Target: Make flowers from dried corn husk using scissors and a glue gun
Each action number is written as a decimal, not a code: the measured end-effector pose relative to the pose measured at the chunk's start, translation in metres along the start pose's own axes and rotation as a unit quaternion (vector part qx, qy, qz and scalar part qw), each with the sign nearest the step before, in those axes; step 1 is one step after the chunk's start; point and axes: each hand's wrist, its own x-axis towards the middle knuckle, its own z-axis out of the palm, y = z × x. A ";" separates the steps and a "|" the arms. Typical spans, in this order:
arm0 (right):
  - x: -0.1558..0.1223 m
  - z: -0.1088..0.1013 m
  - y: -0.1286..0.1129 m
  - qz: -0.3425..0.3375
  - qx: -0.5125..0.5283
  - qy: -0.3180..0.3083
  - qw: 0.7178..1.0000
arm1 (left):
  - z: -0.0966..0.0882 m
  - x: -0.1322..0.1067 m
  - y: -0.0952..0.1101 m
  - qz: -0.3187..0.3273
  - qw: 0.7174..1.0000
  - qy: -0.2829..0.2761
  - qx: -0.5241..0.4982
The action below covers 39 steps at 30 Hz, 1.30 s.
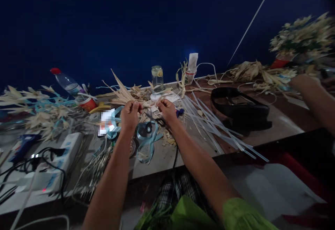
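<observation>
My left hand (131, 114) is closed, thumb against fingers, on one end of a pale strip of dried husk (146, 106). Opposite it, my right hand (167, 110) pinches near the strip's other end; its fingertips are small and dim here. Just below the strip, a pair of black-handled scissors (149, 127) lies on the table. Light blue ribbon (148, 146) curls in loops in front of my hands. Beyond my left hand, dry husks (123, 92) spread in a fan. A small dark blue tool (179, 112), partly hidden, sits beside my right wrist.
Clear glue sticks (217, 125) and a black bag (240, 109) lie to the right. A glass jar (157, 78) stands behind. On the left are a power strip (65, 156), a blue glue gun (24, 146) and a tilted bottle (66, 83). Another person's arm (314, 97) reaches in from the right.
</observation>
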 end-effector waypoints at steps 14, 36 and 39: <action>0.001 0.002 0.007 0.009 0.045 0.006 0.999 | -0.090 -0.038 0.026 -0.033 0.813 -0.424 0.398; 0.006 -0.005 0.008 0.000 0.012 0.021 1.000 | -0.002 0.021 -0.057 -0.033 0.881 -0.194 0.430; 0.006 -0.005 0.008 0.001 0.011 0.021 1.000 | 0.005 0.021 -0.061 -0.054 0.900 -0.160 0.402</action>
